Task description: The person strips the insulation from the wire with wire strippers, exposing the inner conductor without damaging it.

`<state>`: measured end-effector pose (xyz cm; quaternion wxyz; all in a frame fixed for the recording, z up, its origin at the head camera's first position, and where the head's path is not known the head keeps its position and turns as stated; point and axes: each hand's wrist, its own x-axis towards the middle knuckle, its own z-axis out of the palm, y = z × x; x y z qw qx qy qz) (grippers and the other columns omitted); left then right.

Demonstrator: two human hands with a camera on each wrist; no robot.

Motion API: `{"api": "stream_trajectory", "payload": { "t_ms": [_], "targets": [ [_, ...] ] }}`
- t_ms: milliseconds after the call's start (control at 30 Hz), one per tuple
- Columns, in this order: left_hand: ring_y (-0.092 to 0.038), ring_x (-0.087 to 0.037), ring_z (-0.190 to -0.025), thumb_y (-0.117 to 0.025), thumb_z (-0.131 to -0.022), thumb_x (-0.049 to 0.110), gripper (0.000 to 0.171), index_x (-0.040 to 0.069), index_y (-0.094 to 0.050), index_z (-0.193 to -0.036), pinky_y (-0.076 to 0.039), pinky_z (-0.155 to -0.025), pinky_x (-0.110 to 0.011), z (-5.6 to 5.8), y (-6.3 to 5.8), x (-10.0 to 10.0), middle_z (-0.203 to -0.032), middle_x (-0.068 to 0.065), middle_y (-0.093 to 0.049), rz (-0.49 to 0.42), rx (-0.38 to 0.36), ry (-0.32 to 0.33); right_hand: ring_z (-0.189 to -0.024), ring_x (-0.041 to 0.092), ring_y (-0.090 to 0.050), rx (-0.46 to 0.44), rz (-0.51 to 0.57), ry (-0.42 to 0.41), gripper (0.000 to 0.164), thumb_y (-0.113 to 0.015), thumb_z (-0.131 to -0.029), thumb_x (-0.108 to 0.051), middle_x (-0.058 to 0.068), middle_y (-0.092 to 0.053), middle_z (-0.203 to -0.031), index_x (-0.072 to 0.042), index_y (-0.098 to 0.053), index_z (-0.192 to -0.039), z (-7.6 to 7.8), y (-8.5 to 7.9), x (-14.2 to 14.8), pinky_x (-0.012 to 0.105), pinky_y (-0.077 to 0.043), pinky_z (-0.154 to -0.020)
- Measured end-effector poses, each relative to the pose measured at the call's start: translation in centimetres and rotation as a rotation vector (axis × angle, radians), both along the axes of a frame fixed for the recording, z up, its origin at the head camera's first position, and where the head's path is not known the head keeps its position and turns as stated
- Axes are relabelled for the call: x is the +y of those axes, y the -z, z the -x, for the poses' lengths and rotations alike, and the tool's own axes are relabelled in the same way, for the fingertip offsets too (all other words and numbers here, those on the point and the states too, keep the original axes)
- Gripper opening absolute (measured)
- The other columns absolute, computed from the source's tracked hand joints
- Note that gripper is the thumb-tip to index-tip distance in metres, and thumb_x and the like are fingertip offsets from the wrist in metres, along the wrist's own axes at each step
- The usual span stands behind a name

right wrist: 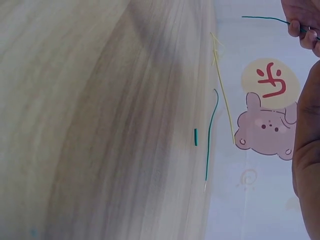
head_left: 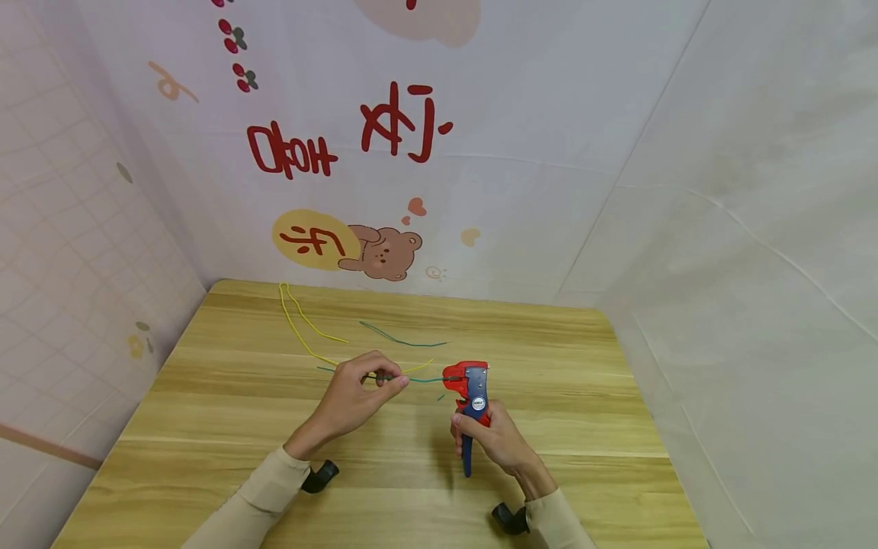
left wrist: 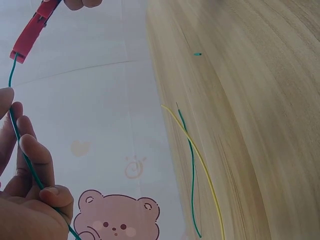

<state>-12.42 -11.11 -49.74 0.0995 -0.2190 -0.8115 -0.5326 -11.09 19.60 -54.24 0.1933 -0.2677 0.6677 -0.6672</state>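
Note:
My left hand (head_left: 357,393) pinches a thin green wire (head_left: 427,380) between thumb and fingers; in the left wrist view the wire runs along the palm under curled fingers. Its far end enters the red head of a red-and-blue wire stripper (head_left: 476,389). Around that tool's handles my right hand (head_left: 504,438) is wrapped, holding it upright over the table. How firmly the head bites the wire cannot be made out. Only the side of the right hand (right wrist: 307,150) shows in the right wrist view, where the stripper is hidden.
Behind the hands lie a second green wire (head_left: 401,341) with a bare tip and a long bent yellow wire (head_left: 295,328), partly behind the left hand. A short green offcut (left wrist: 198,54) lies on the wooden table (head_left: 590,381). Printed cloth walls (head_left: 521,229) border the table.

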Motion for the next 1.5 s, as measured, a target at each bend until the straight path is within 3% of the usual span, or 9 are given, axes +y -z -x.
{"api": "stream_trajectory", "payload": {
  "t_ms": [367, 600, 833, 1000, 1100, 1233, 1333, 1500],
  "targets": [
    [-0.062, -0.007, -0.083, -0.087, -0.102, 0.021, 0.01, 0.028, -0.082, -0.097, -0.055, -0.073, -0.036, 0.05, 0.09, -0.03, -0.091, 0.01, -0.073, 0.005, 0.003, -0.012, -0.07, 0.007, -0.07, -0.035, 0.013, 0.013, 0.029, -0.053, -0.116, -0.005, 0.038, -0.055, -0.082, 0.016, -0.061, -0.097, -0.33, -0.13, -0.07, 0.032, -0.065, -0.07],
    [-0.061, -0.007, -0.082, -0.087, -0.102, 0.02, 0.01, 0.027, -0.082, -0.097, -0.053, -0.072, -0.033, 0.0, 0.06, -0.07, -0.09, 0.01, -0.073, 0.008, 0.0, -0.029, -0.069, 0.008, -0.071, -0.005, -0.053, 0.038, 0.03, -0.054, -0.117, -0.009, 0.02, -0.064, -0.079, 0.009, -0.065, -0.096, -0.24, 0.12, -0.18, 0.034, -0.066, -0.069],
    [-0.061, -0.007, -0.082, -0.088, -0.102, 0.021, 0.01, 0.027, -0.082, -0.097, -0.054, -0.072, -0.038, -0.01, 0.01, -0.1, -0.091, 0.01, -0.073, 0.006, -0.007, -0.036, -0.067, 0.011, -0.071, 0.009, -0.033, 0.025, 0.03, -0.052, -0.118, -0.007, 0.039, -0.058, -0.08, 0.011, -0.062, -0.095, -0.33, 0.08, -0.35, 0.039, -0.067, -0.064],
    [-0.061, -0.007, -0.082, -0.088, -0.101, 0.02, 0.01, 0.027, -0.082, -0.097, -0.055, -0.073, -0.038, -0.02, 0.0, -0.13, -0.091, 0.01, -0.073, 0.0, -0.012, -0.04, -0.066, 0.01, -0.071, -0.055, -0.031, 0.035, 0.029, -0.055, -0.117, -0.009, 0.045, -0.053, -0.081, 0.014, -0.06, -0.1, -0.54, -0.08, -0.45, 0.038, -0.067, -0.062],
    [-0.061, -0.007, -0.082, -0.088, -0.101, 0.021, 0.01, 0.027, -0.082, -0.097, -0.055, -0.073, -0.038, 0.0, 0.06, -0.1, -0.09, 0.01, -0.073, 0.001, -0.014, -0.042, -0.064, 0.01, -0.07, -0.089, -0.035, 0.05, 0.032, -0.056, -0.116, -0.01, 0.036, -0.057, -0.077, 0.019, -0.057, -0.102, -0.61, -0.13, -0.51, 0.035, -0.066, -0.061],
    [-0.061, -0.008, -0.082, -0.088, -0.102, 0.021, 0.009, 0.026, -0.082, -0.098, -0.055, -0.073, -0.038, 0.04, 0.13, -0.03, -0.091, 0.01, -0.073, -0.001, -0.016, -0.041, -0.062, 0.009, -0.07, -0.103, -0.044, 0.08, 0.04, -0.058, -0.116, -0.011, 0.014, -0.066, -0.076, 0.028, -0.052, -0.106, -0.58, -0.1, -0.63, 0.033, -0.065, -0.059],
    [-0.061, -0.008, -0.082, -0.087, -0.102, 0.02, 0.009, 0.026, -0.082, -0.098, -0.056, -0.073, -0.037, 0.09, 0.15, 0.08, -0.092, 0.009, -0.074, 0.0, -0.015, -0.044, -0.06, 0.009, -0.07, -0.118, -0.052, 0.104, 0.045, -0.059, -0.116, -0.013, 0.01, -0.068, -0.075, 0.03, -0.05, -0.108, -0.57, 0.0, -0.67, 0.033, -0.065, -0.058],
    [-0.061, -0.008, -0.082, -0.087, -0.102, 0.02, 0.009, 0.026, -0.082, -0.099, -0.055, -0.073, -0.035, 0.11, 0.11, 0.28, -0.092, 0.009, -0.074, 0.004, -0.022, -0.049, -0.058, 0.01, -0.07, -0.119, -0.077, 0.129, 0.045, -0.061, -0.115, -0.014, 0.015, -0.068, -0.073, 0.029, -0.052, -0.107, -0.6, 0.11, -0.67, 0.035, -0.065, -0.057]
  ]
}}
